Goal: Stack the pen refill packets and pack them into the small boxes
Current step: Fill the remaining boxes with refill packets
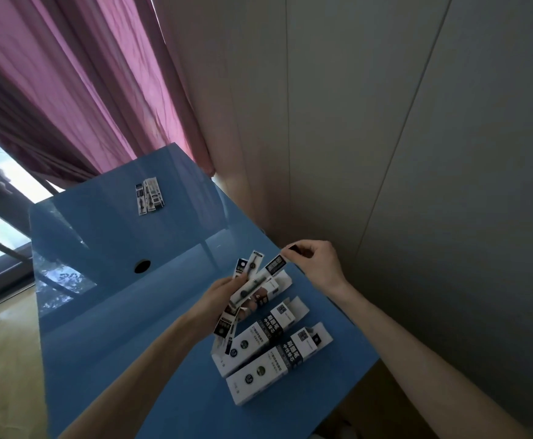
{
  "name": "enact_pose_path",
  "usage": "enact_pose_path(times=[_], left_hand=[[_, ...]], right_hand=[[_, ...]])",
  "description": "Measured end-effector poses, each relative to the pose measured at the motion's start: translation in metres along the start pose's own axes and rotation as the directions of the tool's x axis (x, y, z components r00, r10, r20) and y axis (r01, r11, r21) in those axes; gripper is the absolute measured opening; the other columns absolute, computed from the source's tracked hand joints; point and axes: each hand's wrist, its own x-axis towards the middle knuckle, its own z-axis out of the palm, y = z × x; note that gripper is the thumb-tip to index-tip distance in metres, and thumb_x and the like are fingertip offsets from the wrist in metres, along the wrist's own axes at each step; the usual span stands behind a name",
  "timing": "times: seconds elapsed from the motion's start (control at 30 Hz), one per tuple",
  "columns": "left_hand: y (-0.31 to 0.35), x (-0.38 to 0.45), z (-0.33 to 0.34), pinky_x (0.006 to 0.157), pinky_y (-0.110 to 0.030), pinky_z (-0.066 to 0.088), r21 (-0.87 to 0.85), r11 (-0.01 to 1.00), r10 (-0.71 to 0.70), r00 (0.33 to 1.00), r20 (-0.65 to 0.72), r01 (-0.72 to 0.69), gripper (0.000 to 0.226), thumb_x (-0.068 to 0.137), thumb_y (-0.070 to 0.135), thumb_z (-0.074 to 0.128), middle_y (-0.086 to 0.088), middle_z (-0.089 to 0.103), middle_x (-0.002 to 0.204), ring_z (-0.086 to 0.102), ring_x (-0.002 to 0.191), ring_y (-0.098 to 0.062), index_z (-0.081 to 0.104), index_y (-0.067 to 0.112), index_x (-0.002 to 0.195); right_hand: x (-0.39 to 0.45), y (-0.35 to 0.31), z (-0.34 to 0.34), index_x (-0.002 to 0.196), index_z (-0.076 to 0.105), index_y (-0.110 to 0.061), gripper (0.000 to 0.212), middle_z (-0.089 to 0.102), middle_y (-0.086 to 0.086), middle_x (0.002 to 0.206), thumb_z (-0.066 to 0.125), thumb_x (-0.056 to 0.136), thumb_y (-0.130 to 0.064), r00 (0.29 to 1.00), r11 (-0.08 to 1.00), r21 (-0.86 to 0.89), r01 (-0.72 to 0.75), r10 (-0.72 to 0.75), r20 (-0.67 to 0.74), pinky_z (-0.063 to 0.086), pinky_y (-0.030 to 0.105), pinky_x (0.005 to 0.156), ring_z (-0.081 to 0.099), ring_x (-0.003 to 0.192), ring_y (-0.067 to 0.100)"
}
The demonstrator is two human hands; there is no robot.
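Left hand [227,291] grips a fanned bunch of refill packets [251,280] while right hand [314,261] pinches one packet's far end to square them above open small boxes [268,350] on the blue bench [116,312].

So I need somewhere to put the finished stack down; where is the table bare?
The blue table is bare left of the left hand, around the round hole, up to the far packets. The near right corner is crowded with small boxes.
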Motion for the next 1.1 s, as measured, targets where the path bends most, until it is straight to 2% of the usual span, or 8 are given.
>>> enact_pose_path(times=[0.2,0.33,0.4,0.57,0.7,0.83,0.97,1.1], left_hand=[[-0.006,0.014,-0.006,0.066,-0.025,0.061,-0.312,0.949,-0.048,0.998,-0.036,0.034,0.04,0.11,0.029,0.043,-0.012,0.075,0.117,0.072,0.08,-0.014,0.058,0.0,0.133],[-0.01,0.022,-0.007,0.091,-0.035,0.06,-0.508,0.86,-0.056,0.998,0.009,0.053,0.034,0.108,0.023,0.045,-0.011,0.069,0.132,0.069,0.109,-0.02,0.059,0.004,0.133],[-0.009,0.022,-0.005,0.101,-0.038,0.052,-0.523,0.85,-0.06,0.998,0.022,0.063,0.032,0.107,0.018,0.046,-0.01,0.07,0.131,0.065,0.12,-0.021,0.06,0.005,0.133],[-0.011,0.022,-0.002,0.097,-0.039,0.049,-0.493,0.866,-0.077,0.996,0.041,0.088,0.039,0.106,0.02,0.046,-0.011,0.074,0.118,0.067,0.107,-0.022,0.058,0.002,0.138],[-0.013,0.022,-0.003,0.082,-0.04,0.055,-0.454,0.887,-0.054,0.995,0.088,0.088,0.042,0.108,0.034,0.041,-0.014,0.075,0.11,0.074,0.091,-0.025,0.064,0.005,0.129],[-0.016,0.023,-0.008,0.086,-0.043,0.058,-0.423,0.9,-0.061,0.992,0.113,0.103,0.044,0.107,0.037,0.046,-0.016,0.071,0.12,0.071,0.1,-0.028,0.061,0.008,0.137],[-0.02,0.029,-0.009,0.088,-0.045,0.057,-0.447,0.883,-0.11,0.989,0.1,0.144,0.036,0.104,0.025,0.053,-0.018,0.069,0.124,0.071,0.103,-0.03,0.062,0.008,0.134],[-0.026,0.037,-0.007,0.09,-0.044,0.054,-0.486,0.863,-0.119,0.99,0.076,0.141,0.028,0.102,0.017,0.054,-0.014,0.072,0.114,0.07,0.099,-0.028,0.067,0.009,0.126]], right_hand=[[-0.009,-0.009,-0.014,0.096,0.076,-0.016,0.006,0.076,0.0,0.083,0.071,0.096,-0.02,0.981,0.99,0.138,0.01,0.017,-0.194,0.052,0.018,0.058,0.071,0.071,0.01],[-0.021,-0.017,-0.01,0.101,0.074,-0.016,0.007,0.075,-0.002,0.088,0.07,0.097,-0.019,0.965,0.978,0.185,0.1,-0.05,-0.256,0.056,0.022,0.064,0.072,0.078,0.013],[-0.031,-0.019,-0.002,0.103,0.076,-0.014,0.009,0.075,-0.004,0.09,0.072,0.095,-0.015,0.947,0.974,0.06,0.219,-0.198,-0.253,0.057,0.022,0.069,0.071,0.082,0.011],[-0.052,-0.001,0.021,0.105,0.077,-0.012,0.021,0.073,-0.002,0.1,0.067,0.098,-0.03,0.766,0.708,-0.348,0.615,-0.642,0.047,0.058,0.027,0.082,0.066,0.096,0.007],[-0.063,0.017,0.025,0.107,0.079,-0.015,0.018,0.076,-0.005,0.109,0.069,0.097,-0.027,0.649,0.508,-0.442,0.739,-0.712,0.266,0.054,0.032,0.092,0.065,0.109,0.014],[-0.066,0.026,0.024,0.105,0.08,-0.017,0.016,0.077,-0.007,0.112,0.068,0.096,-0.025,0.552,0.354,-0.469,0.809,-0.731,0.401,0.052,0.034,0.096,0.064,0.116,0.017],[-0.071,0.035,0.022,0.108,0.079,-0.019,0.019,0.075,-0.007,0.115,0.068,0.094,-0.027,0.565,0.338,-0.487,0.805,-0.686,0.459,0.053,0.035,0.095,0.061,0.123,0.015],[-0.08,0.04,0.021,0.113,0.076,-0.017,0.028,0.073,-0.005,0.121,0.073,0.093,-0.037,0.635,0.429,-0.492,0.758,-0.658,0.404,0.052,0.033,0.101,0.06,0.125,0.014]])
